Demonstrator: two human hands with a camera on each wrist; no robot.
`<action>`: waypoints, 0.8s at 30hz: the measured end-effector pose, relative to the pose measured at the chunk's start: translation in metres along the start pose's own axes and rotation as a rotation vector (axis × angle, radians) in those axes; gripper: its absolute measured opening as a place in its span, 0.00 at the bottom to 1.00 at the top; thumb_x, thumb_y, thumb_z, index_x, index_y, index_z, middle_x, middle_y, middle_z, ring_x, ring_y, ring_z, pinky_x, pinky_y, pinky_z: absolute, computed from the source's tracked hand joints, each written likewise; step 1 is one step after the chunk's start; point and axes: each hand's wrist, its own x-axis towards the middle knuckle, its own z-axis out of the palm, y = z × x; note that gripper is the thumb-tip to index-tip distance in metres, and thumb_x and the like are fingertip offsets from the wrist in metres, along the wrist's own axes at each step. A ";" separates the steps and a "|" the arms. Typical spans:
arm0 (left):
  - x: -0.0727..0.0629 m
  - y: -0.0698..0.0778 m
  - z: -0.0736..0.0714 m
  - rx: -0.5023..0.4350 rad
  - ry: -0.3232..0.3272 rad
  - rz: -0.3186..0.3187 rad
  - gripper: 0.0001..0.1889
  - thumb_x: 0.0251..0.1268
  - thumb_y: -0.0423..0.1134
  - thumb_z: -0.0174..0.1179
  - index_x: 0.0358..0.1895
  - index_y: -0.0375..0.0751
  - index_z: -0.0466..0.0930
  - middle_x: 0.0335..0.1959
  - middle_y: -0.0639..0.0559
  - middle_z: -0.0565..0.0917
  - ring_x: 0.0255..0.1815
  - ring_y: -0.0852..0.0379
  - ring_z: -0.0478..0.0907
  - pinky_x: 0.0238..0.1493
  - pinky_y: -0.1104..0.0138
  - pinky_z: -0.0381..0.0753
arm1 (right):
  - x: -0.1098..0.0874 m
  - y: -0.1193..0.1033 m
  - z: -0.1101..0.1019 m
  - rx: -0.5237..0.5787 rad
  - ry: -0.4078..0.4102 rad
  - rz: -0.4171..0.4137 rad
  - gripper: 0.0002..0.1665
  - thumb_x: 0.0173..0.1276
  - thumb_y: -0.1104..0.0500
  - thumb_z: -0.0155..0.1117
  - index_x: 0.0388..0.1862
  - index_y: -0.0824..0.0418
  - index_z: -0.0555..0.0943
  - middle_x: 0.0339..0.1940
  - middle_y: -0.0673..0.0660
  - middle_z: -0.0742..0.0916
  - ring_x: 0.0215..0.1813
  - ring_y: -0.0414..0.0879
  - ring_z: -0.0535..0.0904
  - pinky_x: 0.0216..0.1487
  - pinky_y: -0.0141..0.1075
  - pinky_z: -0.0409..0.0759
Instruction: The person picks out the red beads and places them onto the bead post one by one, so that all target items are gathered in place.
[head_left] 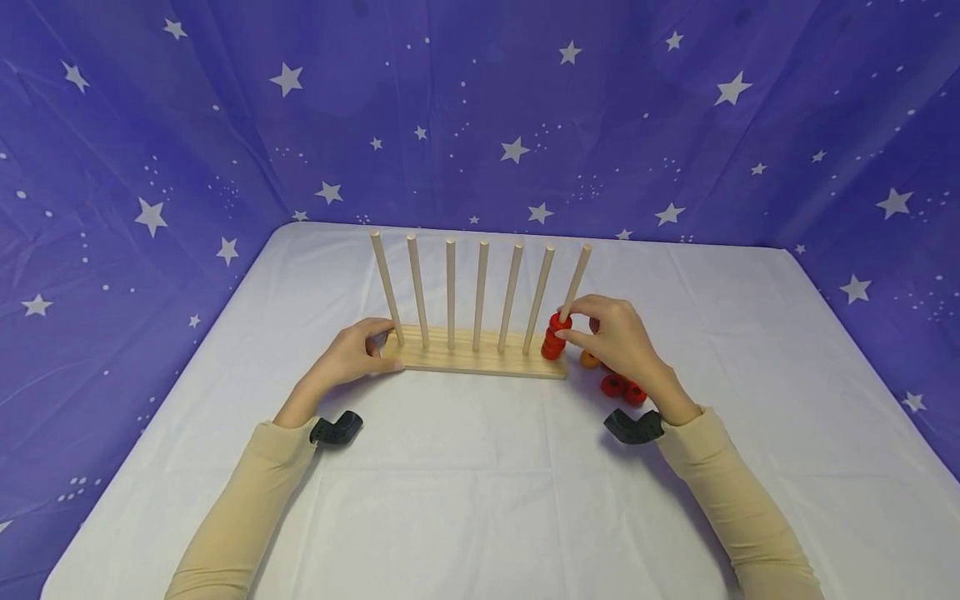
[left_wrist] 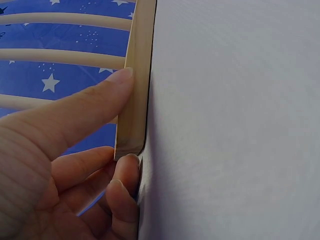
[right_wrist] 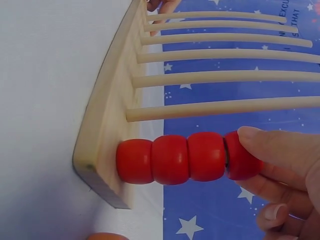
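A pale rectangular wooden board [head_left: 465,360] is set on a white tablecloth [head_left: 450,492]; seven slim round wooden rods [head_left: 478,296] are carried in a row along it. The rightmost rod [head_left: 577,283] is threaded with three glossy red rounded beads [right_wrist: 170,160], stacked in contact, the lowest seated against the board. Above these, on the same rod, a fourth glossy red bead [right_wrist: 240,162] is pinched by the thumb and fingers of the right hand [head_left: 622,337]; a thin dark gap is seen beneath it. The board's left end is gripped by the left hand [head_left: 351,354]. Beside the right end, one orange bead [head_left: 588,359] and two loose red beads [head_left: 613,385] are noted on the cloth; others are partly hidden by the right hand.
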 end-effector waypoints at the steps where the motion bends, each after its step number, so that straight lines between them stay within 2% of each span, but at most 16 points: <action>1: 0.000 0.000 0.000 0.001 -0.001 0.000 0.38 0.48 0.38 0.71 0.64 0.30 0.67 0.50 0.36 0.76 0.22 0.58 0.71 0.23 0.71 0.72 | 0.000 0.000 0.000 0.001 -0.004 0.005 0.10 0.53 0.58 0.73 0.34 0.58 0.84 0.36 0.56 0.88 0.24 0.45 0.69 0.26 0.30 0.64; 5: 0.000 0.001 0.000 0.005 -0.001 0.002 0.37 0.48 0.38 0.71 0.64 0.30 0.67 0.52 0.36 0.76 0.23 0.58 0.71 0.23 0.71 0.72 | -0.001 0.001 0.001 -0.002 -0.024 0.026 0.12 0.52 0.59 0.73 0.36 0.59 0.85 0.38 0.58 0.88 0.26 0.49 0.71 0.28 0.31 0.66; 14: 0.001 -0.001 0.001 0.015 0.001 0.002 0.38 0.48 0.39 0.71 0.64 0.30 0.67 0.45 0.38 0.76 0.23 0.58 0.71 0.24 0.71 0.72 | -0.008 0.009 -0.003 -0.049 -0.102 0.077 0.21 0.53 0.58 0.73 0.46 0.64 0.83 0.41 0.59 0.88 0.25 0.43 0.68 0.27 0.31 0.66; 24: 0.001 -0.001 0.000 0.024 0.005 -0.002 0.37 0.48 0.39 0.71 0.63 0.30 0.67 0.47 0.38 0.77 0.24 0.58 0.71 0.25 0.70 0.71 | -0.024 0.029 -0.007 -0.093 -0.167 0.141 0.17 0.54 0.62 0.70 0.45 0.62 0.84 0.39 0.58 0.87 0.23 0.42 0.67 0.27 0.31 0.66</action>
